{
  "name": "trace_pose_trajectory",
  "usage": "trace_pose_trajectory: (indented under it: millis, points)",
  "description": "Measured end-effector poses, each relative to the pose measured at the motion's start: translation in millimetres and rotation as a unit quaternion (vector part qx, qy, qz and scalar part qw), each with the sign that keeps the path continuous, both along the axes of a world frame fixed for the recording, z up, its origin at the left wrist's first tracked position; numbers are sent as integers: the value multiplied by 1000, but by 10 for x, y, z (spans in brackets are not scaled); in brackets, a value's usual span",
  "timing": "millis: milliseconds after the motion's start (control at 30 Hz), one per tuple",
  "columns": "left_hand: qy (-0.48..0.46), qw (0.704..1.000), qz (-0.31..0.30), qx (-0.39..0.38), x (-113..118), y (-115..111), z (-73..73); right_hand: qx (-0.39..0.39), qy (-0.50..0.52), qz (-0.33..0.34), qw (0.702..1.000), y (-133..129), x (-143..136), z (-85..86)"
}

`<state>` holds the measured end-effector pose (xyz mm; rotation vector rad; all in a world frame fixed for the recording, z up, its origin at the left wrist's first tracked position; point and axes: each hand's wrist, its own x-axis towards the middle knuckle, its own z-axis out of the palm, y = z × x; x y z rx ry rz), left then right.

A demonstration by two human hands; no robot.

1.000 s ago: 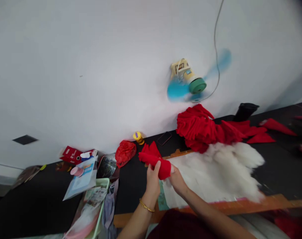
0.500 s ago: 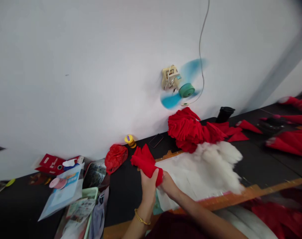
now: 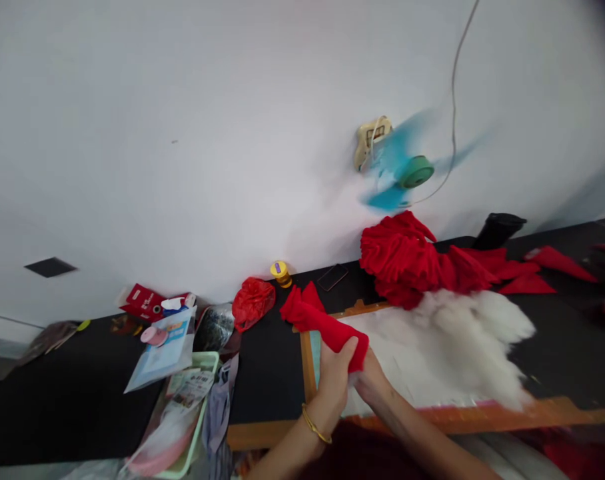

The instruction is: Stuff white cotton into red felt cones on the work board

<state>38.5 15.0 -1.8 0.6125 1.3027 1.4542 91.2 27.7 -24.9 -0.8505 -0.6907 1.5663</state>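
My left hand [image 3: 335,367], with a gold bracelet on its wrist, is closed around a red cloth piece [image 3: 327,327] shaped like a sleeve or pouch. The cloth slants up and left, its far end loose and folded. At its near end is my right hand [image 3: 370,380], pressed against the cloth; its fingers are hidden. A wisp of white shows between the hands. To the right, fluffy white stuffing [image 3: 472,333] is heaped on a white sheet [image 3: 397,360] on the black table [image 3: 267,373]. Behind it stands a large bundle of red cloth pieces [image 3: 402,257].
Along the wall sit a red plastic bag [image 3: 252,303], a yellow-lidded jar [image 3: 281,273], a phone [image 3: 332,277] and a black cup [image 3: 500,230]. A green-rimmed basket [image 3: 202,413] and a clear packet [image 3: 162,353] are left. A spinning blue fan [image 3: 415,172] hangs above.
The view has swung left, so things appear farther right. The red cloth has tilted flatter and looks longer, with my left hand still around its near end.
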Motion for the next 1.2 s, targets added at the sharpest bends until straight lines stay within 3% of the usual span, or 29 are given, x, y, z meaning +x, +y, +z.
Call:
trace_pose_trajectory:
  millis: [100,200,333,433,500,600,767,933,1067,1200]
  points:
    - [28,999,8,24,-75,4,73,-14,2,20,1000,29,77,50]
    - [12,998,23,51,-166,57,213,84,-89,27,992,50,98,112]
    - [-58,998,33,2,-180,111,329,213,-258,-26,942,2,63,58]
    - [-99,993,59,-18,-172,97,349,283,-312,15,907,-80,119,6]
    - [-120,991,58,-10,-182,71,358,303,-308,56,900,-122,182,6]
    - [-140,989,49,4,-169,20,364,266,-289,59,918,-132,228,23]
    - [-99,993,63,14,59,-94,306,155,-269,-23,950,-102,189,17]
    - [-56,996,64,0,258,-185,238,96,-207,-16,974,-168,214,125]
    - [-48,999,22,-7,137,-170,250,109,-184,-5,977,-173,244,259]
    - [-20,998,44,49,-79,-79,350,165,-231,-7,959,-126,244,204]
